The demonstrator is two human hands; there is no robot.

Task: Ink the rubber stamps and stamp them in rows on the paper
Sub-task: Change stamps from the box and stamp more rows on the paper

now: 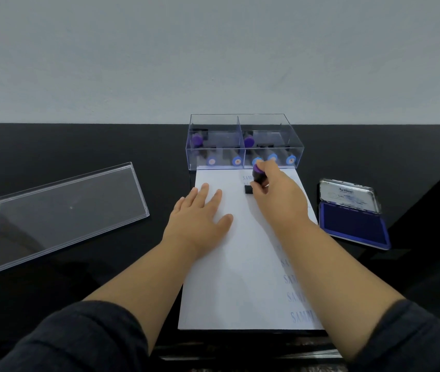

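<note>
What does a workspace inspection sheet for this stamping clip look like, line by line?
Surface: black tabletop, against a plain pale wall.
Job's things: white paper sheet with faint blue stamped words along its right side and near the far edge; black rubber stamp with purple cap standing on the sheet; open blue ink pad right of the sheet; clear acrylic box, two compartments, holding more stamps.
Clutter: clear acrylic lid lying flat to the left.
Hands: left hand flat on the sheet; right hand grips the stamp.
Cables: nothing seen.
Surroundings: dark sleeves on both arms; nothing else seen.
</note>
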